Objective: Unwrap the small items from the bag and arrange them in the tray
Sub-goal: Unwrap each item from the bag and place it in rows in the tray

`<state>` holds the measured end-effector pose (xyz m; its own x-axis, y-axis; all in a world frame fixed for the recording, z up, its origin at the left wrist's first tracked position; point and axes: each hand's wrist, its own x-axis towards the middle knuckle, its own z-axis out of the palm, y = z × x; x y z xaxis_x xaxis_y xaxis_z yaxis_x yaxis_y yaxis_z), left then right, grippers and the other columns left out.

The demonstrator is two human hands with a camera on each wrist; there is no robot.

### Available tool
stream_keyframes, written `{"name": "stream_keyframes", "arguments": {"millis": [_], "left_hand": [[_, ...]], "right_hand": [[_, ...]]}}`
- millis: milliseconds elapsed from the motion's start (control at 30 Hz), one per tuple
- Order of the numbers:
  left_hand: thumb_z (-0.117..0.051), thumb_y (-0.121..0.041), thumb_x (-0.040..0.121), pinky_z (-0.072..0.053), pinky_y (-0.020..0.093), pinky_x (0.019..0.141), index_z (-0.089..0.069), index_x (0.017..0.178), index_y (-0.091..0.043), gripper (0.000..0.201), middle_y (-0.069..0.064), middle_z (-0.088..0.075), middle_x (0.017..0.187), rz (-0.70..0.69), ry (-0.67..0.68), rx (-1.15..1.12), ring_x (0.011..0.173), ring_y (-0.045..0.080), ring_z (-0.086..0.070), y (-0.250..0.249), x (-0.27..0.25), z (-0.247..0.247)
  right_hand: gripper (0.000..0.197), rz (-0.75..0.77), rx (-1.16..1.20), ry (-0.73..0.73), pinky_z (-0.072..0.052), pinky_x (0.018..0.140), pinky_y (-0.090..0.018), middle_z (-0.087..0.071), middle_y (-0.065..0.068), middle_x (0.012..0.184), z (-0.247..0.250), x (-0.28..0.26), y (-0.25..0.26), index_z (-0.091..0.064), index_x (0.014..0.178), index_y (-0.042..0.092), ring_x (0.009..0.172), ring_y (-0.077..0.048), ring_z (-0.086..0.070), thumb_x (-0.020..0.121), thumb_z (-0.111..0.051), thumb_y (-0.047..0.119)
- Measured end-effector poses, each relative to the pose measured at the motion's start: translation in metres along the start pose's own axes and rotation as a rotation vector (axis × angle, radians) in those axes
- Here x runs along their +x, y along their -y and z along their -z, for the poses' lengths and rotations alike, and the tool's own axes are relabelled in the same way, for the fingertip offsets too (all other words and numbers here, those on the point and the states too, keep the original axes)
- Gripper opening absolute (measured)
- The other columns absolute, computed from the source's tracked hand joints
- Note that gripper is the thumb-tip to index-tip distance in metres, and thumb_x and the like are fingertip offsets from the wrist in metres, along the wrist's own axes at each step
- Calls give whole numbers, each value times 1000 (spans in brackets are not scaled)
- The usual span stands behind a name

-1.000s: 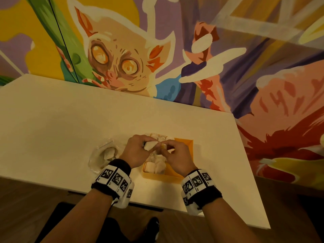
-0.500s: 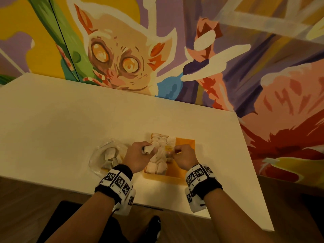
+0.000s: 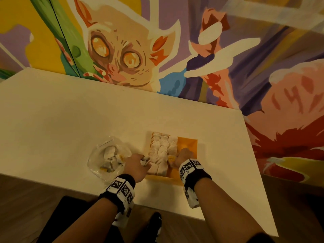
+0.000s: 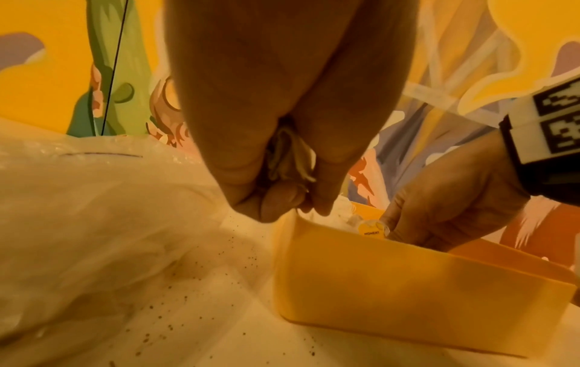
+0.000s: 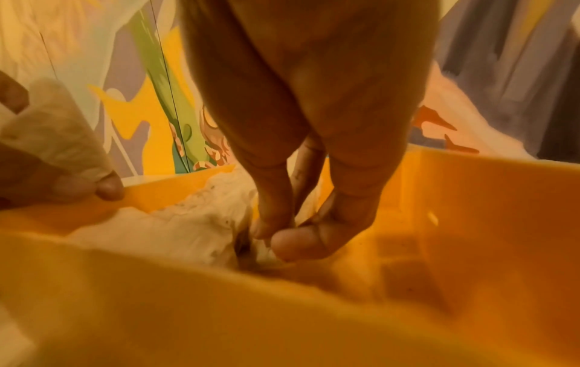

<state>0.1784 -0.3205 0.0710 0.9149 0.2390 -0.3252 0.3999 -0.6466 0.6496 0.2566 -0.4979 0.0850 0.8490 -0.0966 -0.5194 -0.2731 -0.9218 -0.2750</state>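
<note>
The left hand (image 3: 138,164) grips a crumpled white wrapper (image 4: 290,159) in curled fingers, just beside the left wall of the yellow tray (image 3: 190,143), while the right hand (image 3: 183,157) reaches down into the tray and pinches a small yellow-labelled item (image 3: 171,158) between thumb and fingertips (image 5: 288,244), lowering it beside the pale pieces (image 3: 163,149) already lined up there.

Those pieces fill the left part of the tray in rows; the right part shows bare yellow floor. A clear plastic bag (image 3: 98,158) lies on the tabletop (image 3: 61,120) just left of the left hand, with several wrapped items (image 3: 109,152) visible inside, so the job appears roughly midway.

The items look small, light and soft, judging by their rounded, slightly lumpy surfaces, and would likely dent under a hard squeeze; a gentle fingertip pinch on opposite sides seems the right hold. The wrapper appears thin and limp, easy to bunch, and probably best opened by tugging at a loose or twisted end. The bag looks flimsy and liable to slide or collapse when reached into, so steadying its mouth with the other hand may help. The tray walls appear stiff enough to guide each piece into its row.

Fine dark specks dot the tabletop near the tray in the left wrist view.
</note>
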Motion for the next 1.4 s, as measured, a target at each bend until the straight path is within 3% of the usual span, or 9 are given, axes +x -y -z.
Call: {"name": "stream_keyframes", "arguments": {"millis": [133, 333, 567, 633, 933, 1067, 1167, 1267, 1400], "left_hand": [[-69, -33, 84, -46, 35, 79, -68, 97, -3, 33, 16, -66, 103, -20, 1, 29, 98, 32, -60, 1, 0, 0], [-70, -31, 84, -46, 36, 77, -67, 82, -10, 21, 12, -65, 93, -49, -1, 20, 93, 30, -60, -1, -3, 3], [-70, -29, 83, -37, 29, 65, -62, 70, -10, 25, 9, -62, 79, -74, 4, 2, 82, 27, -59, -4, -7, 8], [-71, -29, 83, -39, 29, 66, -64, 70, -10, 24, 11, -63, 80, -70, 14, -11, 83, 28, -60, -4, -7, 9], [-70, -28, 83, -34, 27, 64, -54, 61, -17, 29, 3, -57, 69, -64, 42, -25, 75, 23, -56, -7, -8, 12], [-71, -31, 82, -38, 27, 67, -59, 72, -15, 22, 6, -60, 80, -58, 51, -41, 85, 27, -60, -5, -7, 12], [-71, -30, 83, -39, 27, 64, -63, 75, -16, 18, 5, -62, 81, -78, 43, -68, 83, 25, -61, -4, -9, 15], [-71, -23, 85, -37, 24, 55, -60, 66, -23, 22, -4, -60, 66, -104, 61, -186, 67, 15, -57, -5, -13, 20], [-71, -16, 87, -45, 28, 55, -70, 73, -13, 14, 1, -63, 64, -94, 101, -412, 54, 14, -55, -11, -22, 31]], "right_hand": [[48, -9, -1, -74, -47, 100, -33, -58, -9, 129, -3, 5, 0, -55, 126, 6, 121, -26, -55, 89, -67, 33], [38, -36, -5, -51, -55, 77, -27, -67, -10, 111, -4, 4, 6, -63, 108, 6, 102, -25, -65, 81, -75, 30], [51, -17, 149, -63, -47, 86, -23, -60, -8, 124, -4, 3, 0, -58, 127, 11, 114, -25, -59, 82, -74, 27], [54, -12, 186, -58, -45, 90, -29, -55, -11, 130, -3, 1, -4, -53, 130, 10, 120, -27, -54, 83, -72, 26], [53, 38, 150, -49, -44, 100, -35, -53, -12, 134, -8, 3, 3, -51, 132, 10, 123, -29, -52, 84, -69, 23], [51, 56, 92, -44, -45, 99, -35, -54, -12, 133, -8, 3, 4, -52, 131, 10, 122, -30, -53, 86, -68, 27], [44, 28, 9, -63, -52, 91, -36, -60, -12, 123, -6, -2, 6, -53, 122, 10, 111, -29, -59, 88, -67, 32], [39, 11, 114, -161, -54, 85, -35, -60, -11, 121, -3, -7, 8, -49, 126, 11, 109, -29, -60, 89, -60, 17], [14, 376, 613, -299, -47, 67, -8, -66, 10, 97, 2, -43, 24, -66, 101, 16, 91, -7, -62, 91, -59, 11]]}}
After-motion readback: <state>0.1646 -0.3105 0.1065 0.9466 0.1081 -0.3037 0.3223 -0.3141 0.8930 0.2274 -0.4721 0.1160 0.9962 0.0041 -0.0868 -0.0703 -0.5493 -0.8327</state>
